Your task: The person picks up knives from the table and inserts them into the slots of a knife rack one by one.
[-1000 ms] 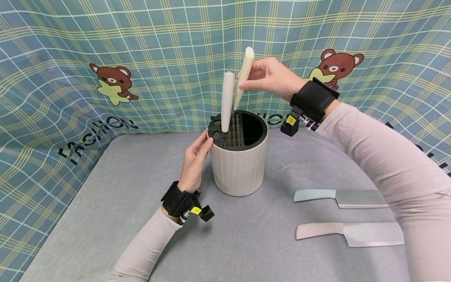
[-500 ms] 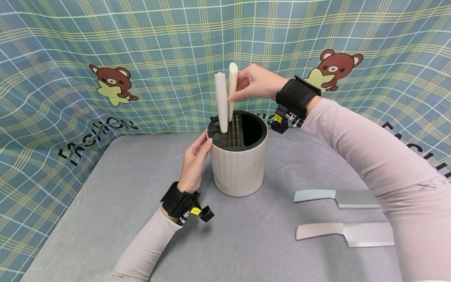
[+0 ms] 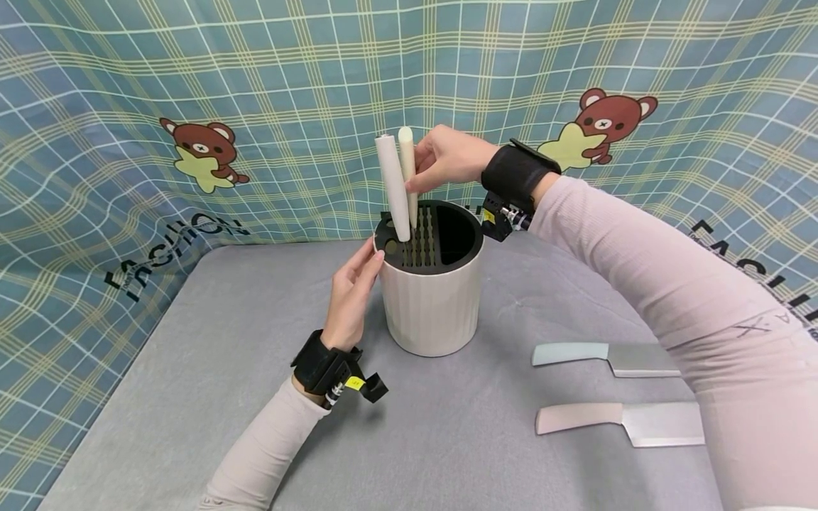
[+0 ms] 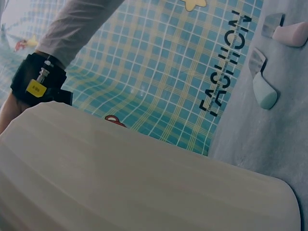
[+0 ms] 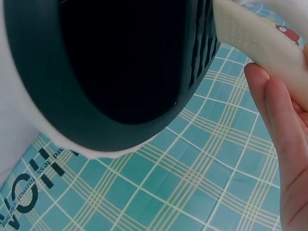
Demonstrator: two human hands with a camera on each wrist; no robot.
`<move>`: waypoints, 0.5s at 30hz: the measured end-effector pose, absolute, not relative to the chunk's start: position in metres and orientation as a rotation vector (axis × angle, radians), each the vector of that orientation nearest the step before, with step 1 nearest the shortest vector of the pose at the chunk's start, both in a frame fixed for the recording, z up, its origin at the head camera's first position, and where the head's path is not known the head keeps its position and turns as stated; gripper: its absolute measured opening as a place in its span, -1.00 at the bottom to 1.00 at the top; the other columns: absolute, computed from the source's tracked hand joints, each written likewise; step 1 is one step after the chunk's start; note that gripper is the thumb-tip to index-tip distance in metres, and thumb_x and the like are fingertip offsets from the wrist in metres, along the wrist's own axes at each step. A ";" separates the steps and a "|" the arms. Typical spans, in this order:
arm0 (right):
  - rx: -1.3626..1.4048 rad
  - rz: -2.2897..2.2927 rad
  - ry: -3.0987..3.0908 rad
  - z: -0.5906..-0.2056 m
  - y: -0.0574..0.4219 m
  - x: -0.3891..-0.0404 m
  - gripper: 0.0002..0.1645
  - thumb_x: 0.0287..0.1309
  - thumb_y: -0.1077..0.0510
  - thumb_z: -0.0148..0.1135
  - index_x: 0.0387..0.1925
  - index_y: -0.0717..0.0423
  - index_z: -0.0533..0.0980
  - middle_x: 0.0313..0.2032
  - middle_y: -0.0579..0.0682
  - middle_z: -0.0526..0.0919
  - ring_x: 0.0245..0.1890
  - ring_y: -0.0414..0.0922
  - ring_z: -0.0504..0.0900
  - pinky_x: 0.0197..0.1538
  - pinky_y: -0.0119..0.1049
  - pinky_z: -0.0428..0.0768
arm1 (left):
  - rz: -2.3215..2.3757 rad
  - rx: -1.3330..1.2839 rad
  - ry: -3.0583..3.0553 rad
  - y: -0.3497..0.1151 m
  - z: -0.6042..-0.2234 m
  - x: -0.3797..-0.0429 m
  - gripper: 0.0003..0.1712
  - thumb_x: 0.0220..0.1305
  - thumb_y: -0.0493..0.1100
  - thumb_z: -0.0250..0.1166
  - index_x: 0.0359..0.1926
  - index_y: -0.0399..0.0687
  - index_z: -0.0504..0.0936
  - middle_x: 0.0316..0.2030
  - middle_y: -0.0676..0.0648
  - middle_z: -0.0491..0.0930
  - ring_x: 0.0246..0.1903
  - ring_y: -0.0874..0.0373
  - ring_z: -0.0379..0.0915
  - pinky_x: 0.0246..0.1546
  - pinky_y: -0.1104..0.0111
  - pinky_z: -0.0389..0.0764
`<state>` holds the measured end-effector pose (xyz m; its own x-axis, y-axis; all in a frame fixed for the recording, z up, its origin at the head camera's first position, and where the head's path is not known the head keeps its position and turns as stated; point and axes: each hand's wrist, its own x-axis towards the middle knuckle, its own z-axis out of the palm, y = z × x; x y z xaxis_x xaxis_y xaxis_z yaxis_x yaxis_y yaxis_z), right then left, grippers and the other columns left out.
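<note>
A round white knife holder [image 3: 431,312] with a black slotted top stands on the table. My right hand [image 3: 451,162] pinches the cream-handled knife [image 3: 407,160] between thumb and fingers. That knife stands nearly upright in the slotted part, and its blade is out of sight. Just left of it, a white handle [image 3: 393,188] sticks up from the top, tilted left. My left hand [image 3: 348,294] rests against the holder's left side, thumb at the rim and fingers fairly straight. In the right wrist view the cream handle [image 5: 260,41] meets the slots.
On the right of the grey table [image 3: 255,312] lie a blue-handled cleaver [image 3: 571,353] and a pink-handled cleaver [image 3: 578,417], blades partly hidden by my right sleeve. A checked cloth [image 3: 307,106] with bear prints hangs behind the table. The holder's right side has a wide dark opening [image 3: 455,234].
My right hand has moved left and down, bringing the cream-handled knife lower into the slots. The white handle has tipped from nearly upright toward the left. My left hand stays at the rim.
</note>
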<state>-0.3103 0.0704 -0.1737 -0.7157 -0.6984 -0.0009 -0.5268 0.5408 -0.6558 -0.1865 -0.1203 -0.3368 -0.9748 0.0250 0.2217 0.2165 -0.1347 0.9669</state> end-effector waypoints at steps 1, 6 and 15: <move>-1.020 -0.940 2.509 -0.174 0.070 -0.310 -0.64 0.16 0.21 0.30 -0.06 0.37 0.60 -0.16 0.22 0.73 -0.21 -0.14 0.72 -0.09 -0.47 0.70 | -2.256 -0.280 -1.978 -0.120 -0.337 -0.186 -0.34 0.48 -0.07 0.07 0.48 -0.12 0.13 0.47 -0.03 0.11 0.42 0.20 0.07 0.46 0.38 0.22; -0.991 -0.959 2.486 -0.175 0.069 -0.311 -0.66 0.18 0.24 0.28 -0.06 0.39 0.59 -0.15 0.24 0.72 -0.22 -0.09 0.73 -0.09 -0.44 0.73 | -2.258 -0.268 -1.979 -0.120 -0.337 -0.186 -0.35 0.47 -0.06 0.08 0.48 -0.11 0.14 0.46 -0.03 0.13 0.42 0.20 0.08 0.46 0.36 0.22; -0.925 -1.011 2.495 -0.180 0.067 -0.310 -0.67 0.22 0.28 0.25 -0.04 0.43 0.57 -0.11 0.29 0.69 -0.35 -0.24 0.71 -0.14 -0.47 0.74 | -2.256 -0.255 -1.984 -0.120 -0.337 -0.186 -0.35 0.48 -0.07 0.07 0.48 -0.10 0.14 0.46 -0.03 0.13 0.41 0.20 0.10 0.45 0.40 0.23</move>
<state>-0.3103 0.0672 -0.1796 -0.7501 -0.6607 -0.0290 -0.4544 0.5467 -0.7034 -0.1863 -0.1201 -0.3372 -0.9777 0.0165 0.2093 0.2054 -0.1298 0.9700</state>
